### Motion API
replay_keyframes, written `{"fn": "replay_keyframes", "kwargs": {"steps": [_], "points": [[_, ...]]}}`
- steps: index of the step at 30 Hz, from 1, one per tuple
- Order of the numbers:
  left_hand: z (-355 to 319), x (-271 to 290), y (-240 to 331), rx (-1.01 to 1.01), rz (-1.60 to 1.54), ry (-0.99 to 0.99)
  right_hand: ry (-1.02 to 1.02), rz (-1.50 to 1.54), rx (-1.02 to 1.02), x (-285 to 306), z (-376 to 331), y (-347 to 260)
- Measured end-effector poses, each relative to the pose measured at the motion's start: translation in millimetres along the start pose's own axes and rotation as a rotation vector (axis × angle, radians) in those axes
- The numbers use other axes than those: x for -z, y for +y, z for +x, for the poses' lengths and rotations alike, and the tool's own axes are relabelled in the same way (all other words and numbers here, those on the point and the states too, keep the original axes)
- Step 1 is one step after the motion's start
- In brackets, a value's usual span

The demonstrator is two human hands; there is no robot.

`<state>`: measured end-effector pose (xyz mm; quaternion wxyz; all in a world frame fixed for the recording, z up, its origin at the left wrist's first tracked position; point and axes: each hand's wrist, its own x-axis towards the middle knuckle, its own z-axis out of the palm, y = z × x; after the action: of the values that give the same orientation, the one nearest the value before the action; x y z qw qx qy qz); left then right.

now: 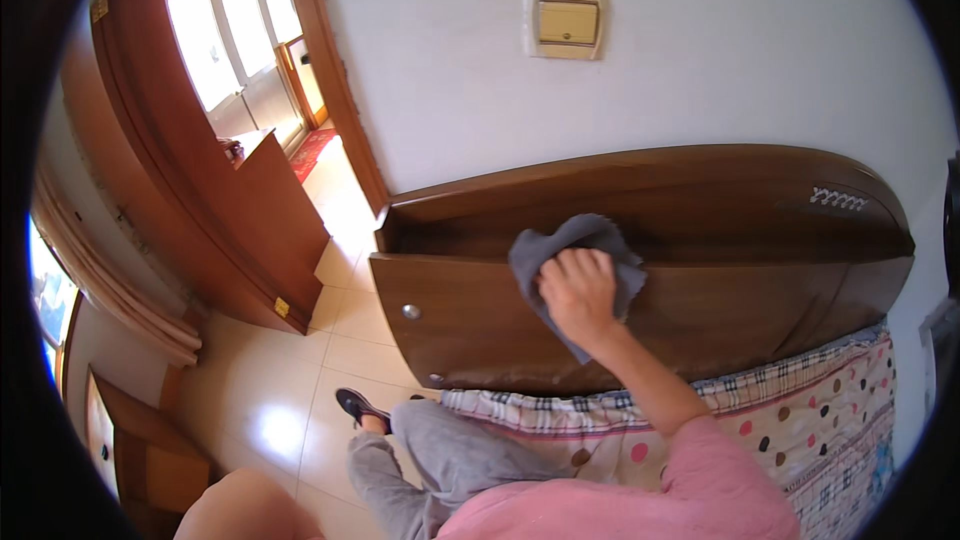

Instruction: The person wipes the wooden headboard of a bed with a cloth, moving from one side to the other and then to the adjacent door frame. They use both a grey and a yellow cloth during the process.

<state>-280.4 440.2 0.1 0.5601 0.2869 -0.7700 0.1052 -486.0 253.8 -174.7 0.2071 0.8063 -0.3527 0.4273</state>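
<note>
My right hand (580, 290) is closed around a dark grey cloth (575, 233), bunched under the fingers with loose edges spreading out on several sides. The cloth lies against the top front edge of a dark brown wooden headboard (720, 305), beside the long recessed shelf that runs along its top. My right forearm reaches up from a pink sleeve. Of my left side only a rounded patch of bare skin shows at the lower left edge; the left hand itself is out of the picture.
Below the headboard lies a bed with a dotted and checked cover (740, 430). A wall switch (568, 22) sits above on the white wall. At left stand an open reddish-brown door (220, 200), a pinkish curtain (120, 280) and a wooden cabinet (170, 450) on the tiled floor.
</note>
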Motion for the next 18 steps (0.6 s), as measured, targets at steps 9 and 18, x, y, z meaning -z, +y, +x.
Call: {"fn": "replay_keyframes", "kwargs": {"steps": [9, 18], "points": [[29, -14, -28, 0.112, 0.085, 0.271, -0.041, 0.024, 0.041, -28, 9, -8], [-135, -88, -194, 0.419, 0.669, -0.352, -0.265, 0.028, -0.182, 49, 4, 42]]}}
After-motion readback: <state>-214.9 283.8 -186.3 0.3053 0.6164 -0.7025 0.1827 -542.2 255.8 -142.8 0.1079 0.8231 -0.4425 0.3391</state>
